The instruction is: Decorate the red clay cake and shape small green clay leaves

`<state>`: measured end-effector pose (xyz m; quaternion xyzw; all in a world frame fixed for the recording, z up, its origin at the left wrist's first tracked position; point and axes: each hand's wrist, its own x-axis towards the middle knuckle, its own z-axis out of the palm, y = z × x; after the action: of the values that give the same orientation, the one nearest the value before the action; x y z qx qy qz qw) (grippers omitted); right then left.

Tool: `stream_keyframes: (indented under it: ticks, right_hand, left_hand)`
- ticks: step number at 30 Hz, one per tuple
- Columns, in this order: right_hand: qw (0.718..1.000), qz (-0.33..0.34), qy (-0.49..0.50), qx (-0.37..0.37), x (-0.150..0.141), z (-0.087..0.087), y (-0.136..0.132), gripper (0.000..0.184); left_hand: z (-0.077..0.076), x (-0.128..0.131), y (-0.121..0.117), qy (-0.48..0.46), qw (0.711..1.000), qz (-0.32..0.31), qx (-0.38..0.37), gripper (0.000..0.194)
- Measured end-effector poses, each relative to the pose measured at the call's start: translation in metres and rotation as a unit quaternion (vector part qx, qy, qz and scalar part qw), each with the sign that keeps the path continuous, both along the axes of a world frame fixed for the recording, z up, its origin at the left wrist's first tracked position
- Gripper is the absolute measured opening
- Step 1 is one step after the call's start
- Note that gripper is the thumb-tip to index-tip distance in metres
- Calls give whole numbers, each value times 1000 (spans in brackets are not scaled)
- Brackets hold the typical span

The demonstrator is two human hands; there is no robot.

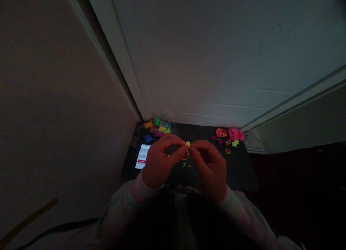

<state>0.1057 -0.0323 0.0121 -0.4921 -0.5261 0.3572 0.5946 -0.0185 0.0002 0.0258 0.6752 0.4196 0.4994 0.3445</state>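
A small yellow piece of what looks like modelling clay (187, 144) is pinched between the fingertips of both hands above a dark table. My left hand (164, 158) is closed on its left side, thumb and forefinger pressed together. From the other side, my right hand (209, 163) grips it with thumb and forefinger. Below the fingers lies a round red piece with a yellowish edge (185, 155), partly hidden by the hands. Closer to me on the table are small thin yellow-green bits (184, 164).
The dark table (240, 174) stands against a white panel (189, 62). A lit phone (142, 157) lies at its left, with several colourful packets (156, 127) behind it. At the right sit a pink ruffled piece (236, 134), a yellow-green star-like piece (235, 143) and several small red pieces.
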Motion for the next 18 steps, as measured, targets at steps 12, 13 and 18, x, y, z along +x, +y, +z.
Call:
stream_keyframes:
  ticks: [12, 13, 18]
  right_hand:
    - [990, -18, -122, 70, 5, 0, 3, 18]
    - [987, -15, -140, 81, 6, 1, 3, 19]
    - [978, -9, -183, 103, 8, 2, 4, 23]
  left_hand:
    - [-4, -1, 0, -9, 1000, -12, -26, 5]
    - [-4, -1, 1, -6, 1000, -9, -27, 5]
    - [-3, -1, 0, 13, 1000, 0, -21, 3]
